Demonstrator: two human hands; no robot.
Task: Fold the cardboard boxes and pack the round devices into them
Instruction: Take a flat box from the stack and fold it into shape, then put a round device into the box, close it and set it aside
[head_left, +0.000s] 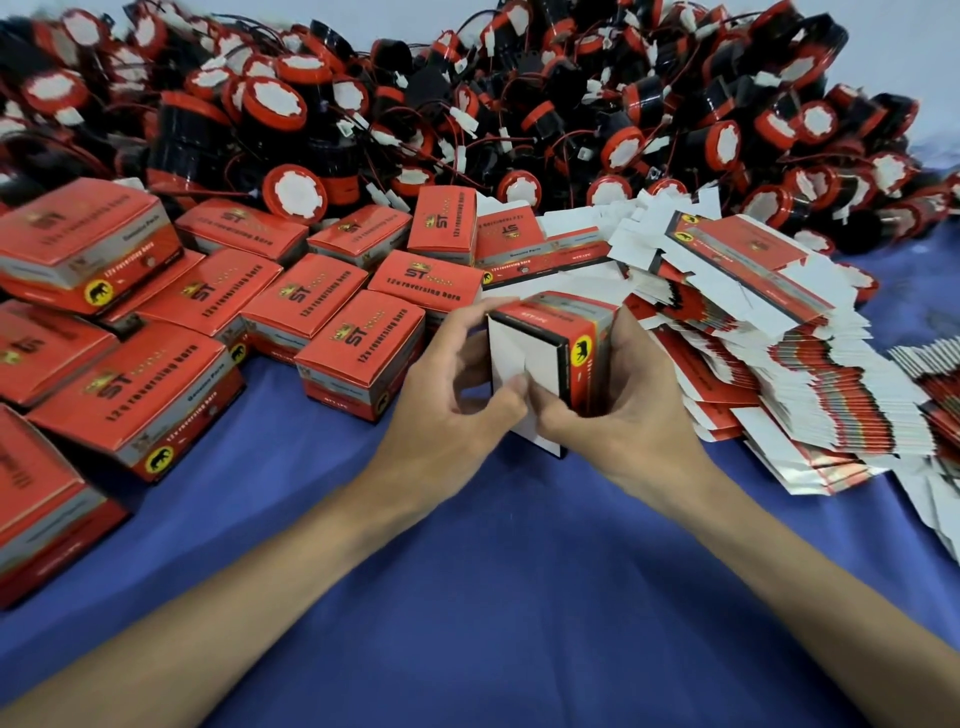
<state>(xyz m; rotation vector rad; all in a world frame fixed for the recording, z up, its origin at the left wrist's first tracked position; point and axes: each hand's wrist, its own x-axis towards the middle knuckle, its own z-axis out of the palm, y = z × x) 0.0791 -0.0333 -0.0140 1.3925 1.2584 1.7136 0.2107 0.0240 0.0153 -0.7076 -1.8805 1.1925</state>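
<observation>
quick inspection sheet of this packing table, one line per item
surface: blue cloth covers the table.
job's things: half-folded box held between the hands, white end flaps facing the camera; closed boxes at left; flat box blanks stacked at right; round devices heaped behind.
clutter: nothing seen beyond the stock.
hands: left hand and right hand both grip the half-folded box, thumbs on its flaps.
cables: thin red and black wires with white plugs, tangled through the heap.
surroundings: pale wall behind the heap.

Boxes (363, 343): shiny red card, white plain inside. Round devices (275, 106): shiny black-red plastic. Surface (493, 571): soft blue cloth, matt.
</observation>
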